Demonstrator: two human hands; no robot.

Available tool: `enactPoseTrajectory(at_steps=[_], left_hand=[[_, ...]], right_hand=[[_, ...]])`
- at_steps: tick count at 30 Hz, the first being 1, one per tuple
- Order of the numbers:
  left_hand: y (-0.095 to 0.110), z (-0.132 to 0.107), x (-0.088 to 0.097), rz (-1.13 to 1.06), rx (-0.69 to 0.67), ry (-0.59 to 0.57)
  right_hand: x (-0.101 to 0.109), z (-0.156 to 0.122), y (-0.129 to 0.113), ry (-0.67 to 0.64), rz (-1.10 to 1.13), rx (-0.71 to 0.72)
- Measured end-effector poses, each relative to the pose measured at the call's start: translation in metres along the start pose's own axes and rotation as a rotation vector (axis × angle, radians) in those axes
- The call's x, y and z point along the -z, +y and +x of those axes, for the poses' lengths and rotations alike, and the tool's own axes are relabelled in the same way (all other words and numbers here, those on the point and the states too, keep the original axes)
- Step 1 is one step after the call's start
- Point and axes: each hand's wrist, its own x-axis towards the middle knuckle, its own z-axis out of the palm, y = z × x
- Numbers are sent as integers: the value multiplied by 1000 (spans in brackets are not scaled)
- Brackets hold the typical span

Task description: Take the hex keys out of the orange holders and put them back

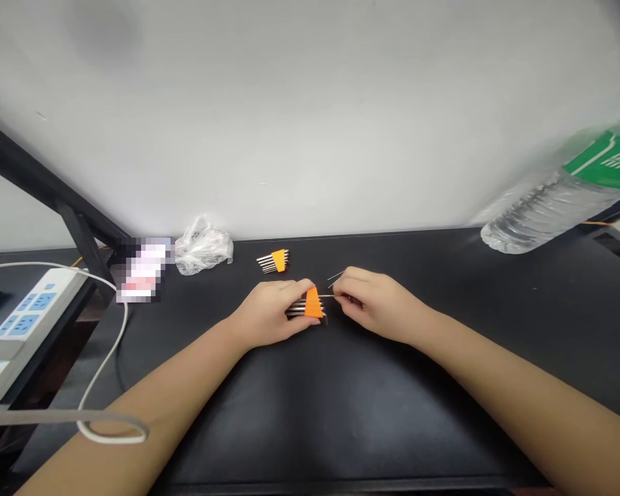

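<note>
orange holder (313,303), black table (335,413), seemingly white wall (310,124)

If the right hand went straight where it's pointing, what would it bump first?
Probably the orange holder in the left hand. The thin rod in the right hand points that way, though depth is hard to judge.
</note>
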Motion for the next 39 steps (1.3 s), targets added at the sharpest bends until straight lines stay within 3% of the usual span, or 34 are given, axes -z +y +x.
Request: enactPoseTrajectory(at_steps=[5, 8, 14, 19, 23, 26, 30, 33, 36, 39], left_hand=[[2, 1, 0, -29, -1, -1], [2, 1, -1, -66, -6, 21], [-4, 0, -3, -159, -20, 113], [-2, -1, -3, -185, -61, 127], [5, -1, -2, -183, -71, 200], [6, -2, -2, -151, -78, 212], [-1, -2, -3, -84, 4, 154], [-9, -4, -6, -47, 64, 154], [-12, -5, -7, -42, 75, 175], [-11, -5, -6, -47, 97, 136]], right_hand=[[0, 0, -7, -11, -64, 15], [-3, 3, -12, 49, 36, 16], [-9, 10, -14, 184, 551, -134], [-16, 14, -12, 137, 1145, -375], [-21, 16, -12, 29, 1350, -464], [-16, 15, -10, -6, 1166, -422], [-3, 9, 4, 97, 378, -130], [3, 3, 22, 51, -90, -80], [4, 0, 34, -16, -299, -115], [3, 0, 38, -63, -357, -130]])
